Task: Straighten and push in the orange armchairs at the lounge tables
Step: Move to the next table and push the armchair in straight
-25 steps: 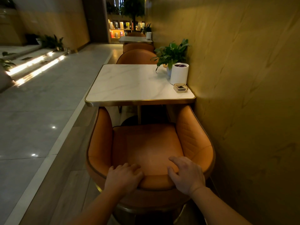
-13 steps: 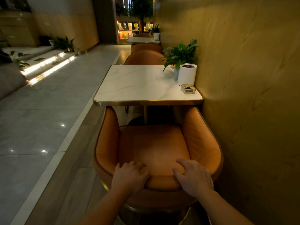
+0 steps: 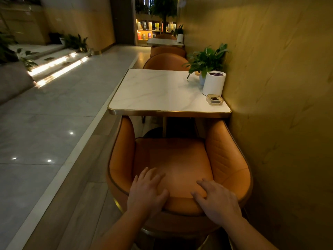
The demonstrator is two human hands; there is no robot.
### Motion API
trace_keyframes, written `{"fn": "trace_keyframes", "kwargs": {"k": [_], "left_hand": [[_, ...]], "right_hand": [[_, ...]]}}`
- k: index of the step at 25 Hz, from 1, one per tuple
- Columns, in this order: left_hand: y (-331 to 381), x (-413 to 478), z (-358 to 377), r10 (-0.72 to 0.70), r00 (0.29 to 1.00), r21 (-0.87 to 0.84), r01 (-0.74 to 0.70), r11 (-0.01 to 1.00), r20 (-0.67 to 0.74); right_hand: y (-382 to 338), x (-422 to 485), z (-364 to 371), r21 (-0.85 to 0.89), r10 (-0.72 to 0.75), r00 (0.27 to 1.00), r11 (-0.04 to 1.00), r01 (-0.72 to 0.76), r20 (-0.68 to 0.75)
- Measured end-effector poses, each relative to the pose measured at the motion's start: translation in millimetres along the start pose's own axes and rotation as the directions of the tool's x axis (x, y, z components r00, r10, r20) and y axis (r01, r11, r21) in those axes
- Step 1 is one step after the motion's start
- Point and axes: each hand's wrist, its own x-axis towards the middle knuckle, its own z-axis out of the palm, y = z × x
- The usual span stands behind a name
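The orange leather tub-backed armchair (image 3: 173, 165) stands directly in front of the person. Its open side faces the white marble-topped counter with a brass edge band (image 3: 155, 91), and its right flank is close to the yellow panelled wall (image 3: 279, 87). The left hand (image 3: 146, 192) and right hand (image 3: 218, 201) both rest on the top of the curved backrest, one on each side of its centre. The fingers are spread and laid forward over the padding; neither hand wraps the rim. The armrest tips lie just under the counter's near edge, while most of the seat cushion is still outside it. The governing relation is the front-to-back axis of the armchair: it runs straight away from the hands toward the counter and roughly parallel to the wall, and both hands are about equally near. A further push would therefore probably need even pressure from both palms, with care on the wall side. A white cylindrical container (image 3: 213, 83), a square glass ashtray (image 3: 214, 100) and a potted green plant (image 3: 207, 58) occupy the counter's far right corner.
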Motion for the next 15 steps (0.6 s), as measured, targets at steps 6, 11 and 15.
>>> {"fn": "trace_keyframes", "kwargs": {"k": [6, 11, 15], "left_hand": [[-2.7, 3.2, -0.6, -0.036, 0.997, 0.014, 0.035, 0.999, 0.074], [-3.6, 2.3, 2.7, -0.046, 0.998, 0.030, 0.045, 0.999, 0.050], [-3.5, 3.0, 2.6, -0.031, 0.997, 0.051, 0.027, 0.998, 0.070]], "right_hand": [[1.4, -1.2, 5.6, 0.048, 0.018, 0.996, 0.999, -0.014, -0.086], [3.3, -2.3, 11.5, 0.077, 0.043, 0.989, 0.997, -0.032, -0.143], [4.1, -1.2, 12.1, 0.064, 0.029, 0.986, 0.998, -0.019, -0.163]]}}
